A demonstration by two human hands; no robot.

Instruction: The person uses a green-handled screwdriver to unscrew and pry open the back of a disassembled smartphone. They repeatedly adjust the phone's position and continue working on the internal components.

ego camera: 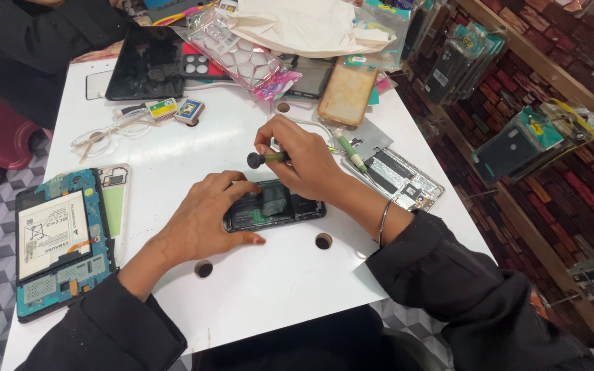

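Note:
An opened black phone [283,206] lies back-up on the white table [276,288], its insides showing. My left hand [204,220] rests flat on the phone's left end, pressing it down. My right hand [304,158] is closed around a small screwdriver [264,159] with a black round cap and green shaft, its tip angled down onto the phone's upper part. A thin metal bangle [383,220] sits on my right wrist.
An opened blue tablet [60,240] with a white battery lies at the left edge. Glasses [108,137], a dark tablet [147,65], phone cases and another opened phone [400,180] crowd the back and right. Round holes [323,240] pierce the table. Packaged cases hang on the right wall.

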